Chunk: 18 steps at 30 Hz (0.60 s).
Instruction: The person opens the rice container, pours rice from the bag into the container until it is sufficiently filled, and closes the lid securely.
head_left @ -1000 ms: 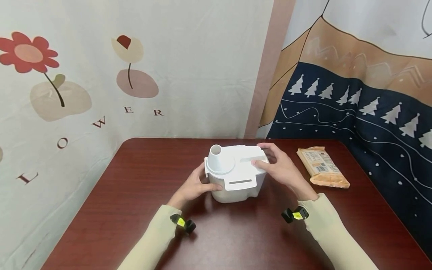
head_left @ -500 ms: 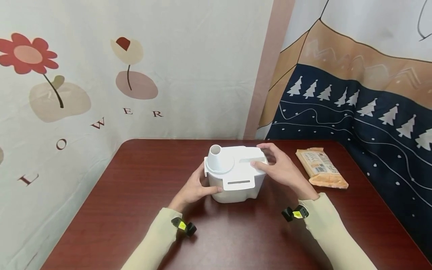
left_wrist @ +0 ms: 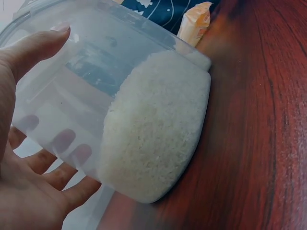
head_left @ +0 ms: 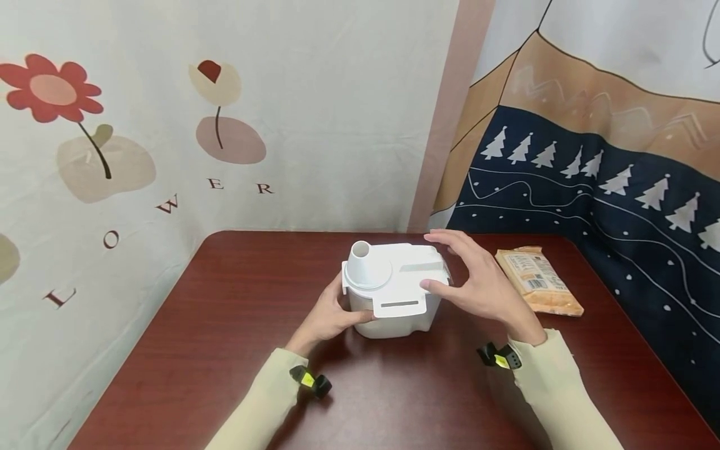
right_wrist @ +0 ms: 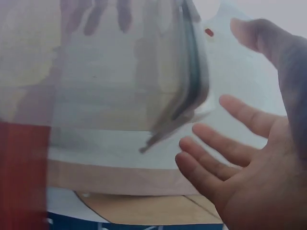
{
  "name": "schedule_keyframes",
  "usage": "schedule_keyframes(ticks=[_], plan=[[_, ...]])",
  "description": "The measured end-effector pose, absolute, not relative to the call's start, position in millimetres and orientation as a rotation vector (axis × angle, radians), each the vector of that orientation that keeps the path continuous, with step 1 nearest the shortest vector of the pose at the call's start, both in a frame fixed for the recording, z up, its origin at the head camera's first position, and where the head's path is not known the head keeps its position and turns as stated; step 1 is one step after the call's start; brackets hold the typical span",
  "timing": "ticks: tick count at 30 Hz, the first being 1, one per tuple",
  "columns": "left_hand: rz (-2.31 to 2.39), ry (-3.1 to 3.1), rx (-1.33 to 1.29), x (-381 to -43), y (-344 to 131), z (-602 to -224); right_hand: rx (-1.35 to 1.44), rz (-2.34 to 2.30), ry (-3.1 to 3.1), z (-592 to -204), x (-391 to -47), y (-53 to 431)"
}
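A rice container (head_left: 394,325) stands upright on the table, with a white lid (head_left: 402,269) that carries a round spout piece (head_left: 360,250) and a slotted front tab. Through its translucent wall, white rice (left_wrist: 153,124) shows at the bottom in the left wrist view. My left hand (head_left: 326,319) grips the container's left end, thumb across the front and fingers spread along the far side. Beside the lid's right end is my right hand (head_left: 484,284), its fingers extended and thumb tip close by the lid edge. In the right wrist view a gap separates the fingers (right_wrist: 211,165) from the container.
An orange-and-white sealed packet (head_left: 539,280) lies on the dark red wooden table (head_left: 247,300), right of the right hand. Printed curtains (head_left: 337,125) hang behind the table's back edge. Each sleeve end carries a small black wrist camera (head_left: 500,357).
My right hand has let go of the lid's right end and moved slightly right, its fingers spreading. The left hand keeps its hold, and the container stays in place.
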<state>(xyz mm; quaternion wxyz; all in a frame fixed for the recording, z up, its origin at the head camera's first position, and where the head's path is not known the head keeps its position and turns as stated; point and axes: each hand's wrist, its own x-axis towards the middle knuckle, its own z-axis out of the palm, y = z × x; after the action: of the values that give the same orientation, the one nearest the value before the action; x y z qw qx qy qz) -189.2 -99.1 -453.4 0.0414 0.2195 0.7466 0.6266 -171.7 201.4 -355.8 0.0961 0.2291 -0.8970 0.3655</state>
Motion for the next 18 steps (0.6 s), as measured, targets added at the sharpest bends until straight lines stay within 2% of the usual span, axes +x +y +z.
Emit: schedule_keyframes(ticks=[18], plan=[[1.899,2.311,0.658,-190,-99,-457,1.031,0.811,-2.456,-353,-153,183]])
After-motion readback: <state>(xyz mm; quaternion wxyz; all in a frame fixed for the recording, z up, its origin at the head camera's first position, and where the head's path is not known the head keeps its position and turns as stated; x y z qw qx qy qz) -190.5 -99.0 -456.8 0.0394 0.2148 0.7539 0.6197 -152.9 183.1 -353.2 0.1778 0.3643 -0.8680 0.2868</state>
